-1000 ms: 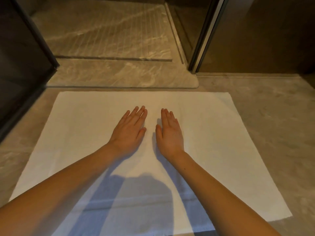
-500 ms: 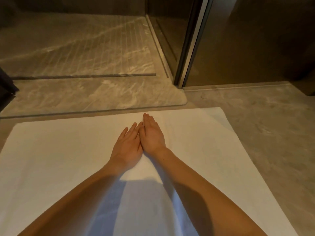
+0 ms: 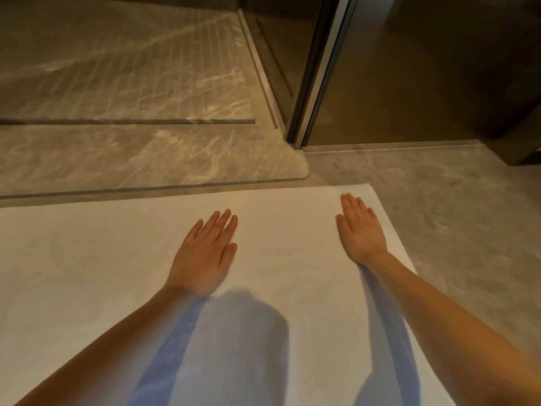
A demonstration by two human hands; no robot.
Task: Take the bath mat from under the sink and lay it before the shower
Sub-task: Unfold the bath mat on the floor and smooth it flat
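The white bath mat point(image 3: 102, 273) lies spread flat on the floor, its far edge running along the raised marble step of the shower point(image 3: 152, 162). My left hand point(image 3: 205, 253) rests palm down on the mat near its middle, fingers straight and together. My right hand point(image 3: 360, 230) lies flat near the mat's far right corner, fingers pointing toward the shower. Neither hand grips anything. My forearms cast blue-grey shadows across the near part of the mat.
Beyond the step is the grooved marble shower floor point(image 3: 126, 68). A metal-framed glass panel point(image 3: 316, 77) stands upright at the step's right end, with a dark wall point(image 3: 424, 68) behind it. Bare stone floor point(image 3: 453, 215) lies to the right of the mat.
My hands, side by side at the mat's middle a moment ago, have slid apart. The right one went out to the far right corner. The view shifted right.
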